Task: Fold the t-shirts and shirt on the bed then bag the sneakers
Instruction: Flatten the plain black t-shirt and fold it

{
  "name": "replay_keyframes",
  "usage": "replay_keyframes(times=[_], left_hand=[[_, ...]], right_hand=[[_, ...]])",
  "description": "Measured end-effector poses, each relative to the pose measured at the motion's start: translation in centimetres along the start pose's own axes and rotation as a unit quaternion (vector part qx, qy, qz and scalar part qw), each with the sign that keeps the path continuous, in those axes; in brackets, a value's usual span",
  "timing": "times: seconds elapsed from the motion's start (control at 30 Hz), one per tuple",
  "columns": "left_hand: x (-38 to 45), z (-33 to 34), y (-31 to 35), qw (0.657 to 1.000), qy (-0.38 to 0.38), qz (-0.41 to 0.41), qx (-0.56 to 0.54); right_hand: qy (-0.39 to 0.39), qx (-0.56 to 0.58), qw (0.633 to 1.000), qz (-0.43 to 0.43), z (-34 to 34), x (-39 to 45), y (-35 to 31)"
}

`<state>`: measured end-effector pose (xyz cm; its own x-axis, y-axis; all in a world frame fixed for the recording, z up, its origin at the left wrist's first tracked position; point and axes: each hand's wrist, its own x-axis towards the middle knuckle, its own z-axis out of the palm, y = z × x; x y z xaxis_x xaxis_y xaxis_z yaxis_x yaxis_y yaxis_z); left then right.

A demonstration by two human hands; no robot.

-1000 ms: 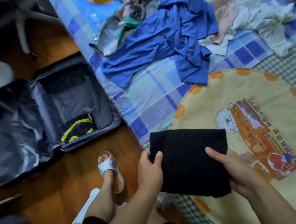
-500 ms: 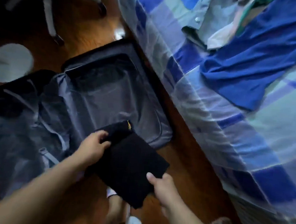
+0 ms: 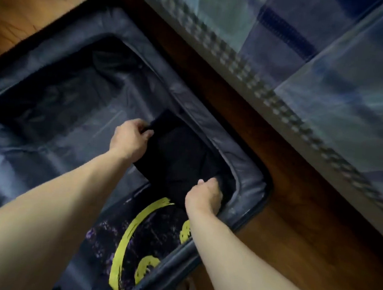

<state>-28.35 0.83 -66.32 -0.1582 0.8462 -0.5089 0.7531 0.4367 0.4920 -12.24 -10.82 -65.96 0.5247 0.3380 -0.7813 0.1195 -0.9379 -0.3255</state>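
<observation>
A folded black t-shirt (image 3: 180, 160) lies in the near right corner of the open grey suitcase (image 3: 247, 171) on the floor. My left hand (image 3: 129, 138) grips the shirt's far left edge, fingers curled over it. At the shirt's near right corner my right hand (image 3: 205, 195) holds it, fingers tucked down against the suitcase wall. Just below it in the suitcase lies another black garment with yellow print (image 3: 134, 236), partly under the folded shirt. The sneakers are not in view.
The bed's side with its blue checked sheet (image 3: 327, 63) runs diagonally across the upper right. A strip of wooden floor (image 3: 295, 197) lies between bed and suitcase. The suitcase's left part shows bare grey lining (image 3: 53, 103).
Both hands carried the folded black t-shirt from the bed over to the suitcase and lowered it into the corner. The view swung down and left onto the suitcase.
</observation>
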Motion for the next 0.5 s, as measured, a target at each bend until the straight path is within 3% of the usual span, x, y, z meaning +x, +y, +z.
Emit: replay_keyframes(times=[0.07, 0.17, 0.3, 0.33, 0.4, 0.43, 0.5], left_hand=[[1.3, 2.4, 0.6, 1.0, 0.007, 0.016, -0.005], [3.3, 5.2, 1.4, 0.998, -0.058, 0.022, -0.028], [3.2, 6.4, 0.9, 0.991, -0.116, 0.036, 0.054], [2.7, 6.2, 0.6, 0.988, -0.121, 0.042, 0.088], [1.5, 5.8, 0.0, 0.983, -0.113, 0.061, 0.129], [1.0, 5.5, -0.2, 0.981, -0.112, 0.07, 0.141], [0.0, 5.1, -0.6, 0.979, -0.124, 0.068, 0.146]], right_hand=[[0.058, 0.021, 0.997, 0.048, 0.5, 1.6, -0.2], [0.081, 0.085, 0.983, 0.144, 0.8, 4.0, -0.7], [0.114, -0.027, 0.978, 0.171, 0.5, 3.3, -0.4], [0.093, -0.06, 0.985, 0.132, 0.5, 1.8, -0.3], [0.059, -0.161, 0.984, -0.057, 0.9, -1.4, 0.5], [0.034, -0.235, 0.955, -0.175, 1.2, -2.3, 0.9], [-0.017, -0.4, 0.85, -0.342, 1.2, -1.4, 1.3]])
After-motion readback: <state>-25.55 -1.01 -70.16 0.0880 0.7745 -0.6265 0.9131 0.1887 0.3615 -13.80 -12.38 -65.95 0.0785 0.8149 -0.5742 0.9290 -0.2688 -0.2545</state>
